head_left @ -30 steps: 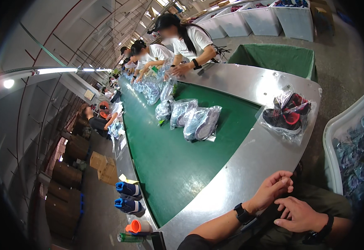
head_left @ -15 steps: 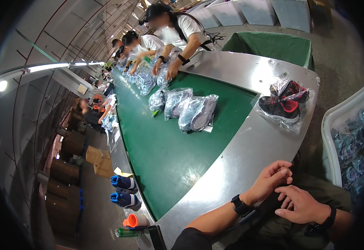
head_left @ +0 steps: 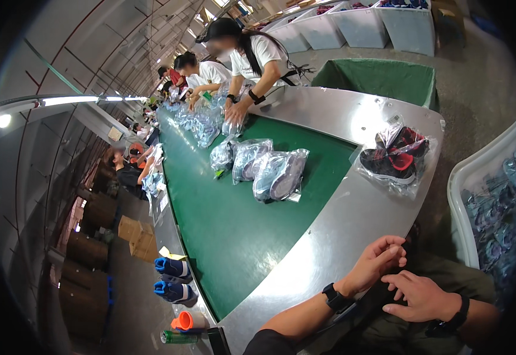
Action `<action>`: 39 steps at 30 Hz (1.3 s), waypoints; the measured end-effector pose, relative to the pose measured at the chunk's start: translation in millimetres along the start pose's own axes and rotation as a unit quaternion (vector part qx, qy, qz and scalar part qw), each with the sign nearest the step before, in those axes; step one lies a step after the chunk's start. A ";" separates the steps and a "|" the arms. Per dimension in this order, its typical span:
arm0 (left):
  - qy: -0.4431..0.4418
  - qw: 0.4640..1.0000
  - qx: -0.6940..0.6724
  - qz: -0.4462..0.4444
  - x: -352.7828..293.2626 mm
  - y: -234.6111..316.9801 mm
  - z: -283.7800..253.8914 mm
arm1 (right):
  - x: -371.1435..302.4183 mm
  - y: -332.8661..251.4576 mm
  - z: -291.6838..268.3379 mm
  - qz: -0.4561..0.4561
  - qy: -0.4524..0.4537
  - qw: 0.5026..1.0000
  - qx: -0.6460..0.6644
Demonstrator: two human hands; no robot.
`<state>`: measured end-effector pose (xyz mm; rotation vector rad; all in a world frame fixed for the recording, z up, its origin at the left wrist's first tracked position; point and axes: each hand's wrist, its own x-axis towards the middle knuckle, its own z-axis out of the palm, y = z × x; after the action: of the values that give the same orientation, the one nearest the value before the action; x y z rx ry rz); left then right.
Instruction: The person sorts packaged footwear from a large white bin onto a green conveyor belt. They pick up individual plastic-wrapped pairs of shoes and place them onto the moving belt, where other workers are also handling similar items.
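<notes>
1. I have the left hand (head_left: 379,263) with nothing in it, fingers loosely curled and not clamped, near the metal border (head_left: 323,236); its forearm seems to lean along that edge for support.
2. My right hand (head_left: 421,296) is empty too, fingers parted and bent, just beside the left above the lap; I can't tell whether the fingertips touch it.
3. The bagged black-and-red shoes (head_left: 395,160) lie beyond both hands on the metal corner, off the green belt (head_left: 228,236), which probably spares them being carried along.
4. Three bagged pale shoe bundles (head_left: 280,176) sit in a slanting row on the belt; the clear bags likely hold each bundle together.
5. A co-worker's hands (head_left: 236,111) press on another bag farther up, perhaps to steady it.
6. To the right, the white bin (head_left: 456,204) stands within easy reach, its walls containing many bagged shoes.
</notes>
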<state>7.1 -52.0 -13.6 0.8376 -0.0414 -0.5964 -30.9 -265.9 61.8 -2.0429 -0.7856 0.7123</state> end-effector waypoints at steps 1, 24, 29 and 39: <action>0.000 1.000 0.003 -0.002 0.6 -0.7 -0.8 | 0.0 0.2 -0.2 0.000 -0.001 1.000 0.001; 0.018 1.000 -0.015 0.004 -1.5 1.7 -2.8 | -8.6 13.0 4.1 -0.068 0.037 0.983 -0.165; 0.004 1.000 -0.013 0.013 -2.5 2.0 -2.3 | -5.7 21.4 8.0 -0.091 0.055 0.974 -0.202; 0.087 0.996 0.034 -0.003 -21.2 52.9 -32.2 | -6.6 21.8 3.5 -0.091 0.057 0.966 -0.234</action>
<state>23.2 8.3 6.1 0.9538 0.0998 -0.5284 -31.7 -279.4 43.1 -2.3612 -1.1381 0.3192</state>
